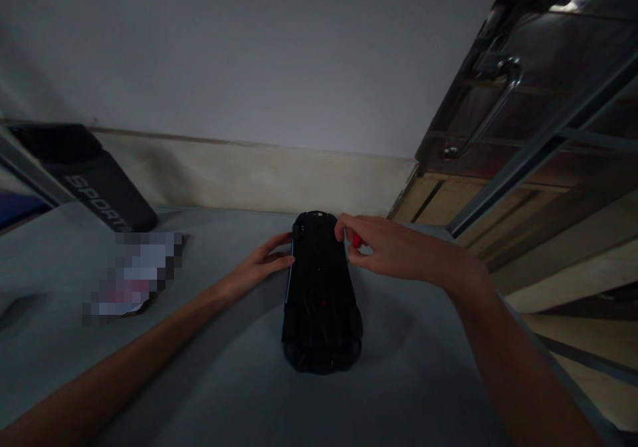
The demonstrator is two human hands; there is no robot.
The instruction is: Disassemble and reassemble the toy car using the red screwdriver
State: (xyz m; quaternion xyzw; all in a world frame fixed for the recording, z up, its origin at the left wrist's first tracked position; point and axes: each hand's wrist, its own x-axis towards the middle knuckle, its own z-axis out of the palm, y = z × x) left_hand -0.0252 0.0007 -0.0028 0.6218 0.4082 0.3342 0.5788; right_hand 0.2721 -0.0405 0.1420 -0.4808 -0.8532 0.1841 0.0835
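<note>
A black toy car (pixel 321 287) lies upside down on the grey surface, its underside and wheels facing up. At its upper left side, my left hand (pixel 269 256) grips the edge, thumb and fingers pressed against the body. My right hand (pixel 371 242) is closed at the car's upper right corner, around a small red handle (pixel 357 241). Only a bit of red shows between the fingers; the rest of that tool is hidden. A tiny red spot is visible on the car's underside.
A dark box marked SPORT (pixel 100 188) leans at the left, near a blurred-out flat item (pixel 137 277). Behind the grey surface (pixel 224 380) rises a wall (pixel 249 62). To the right are a metal door handle (pixel 486 118) and a metal frame bar (pixel 528 148).
</note>
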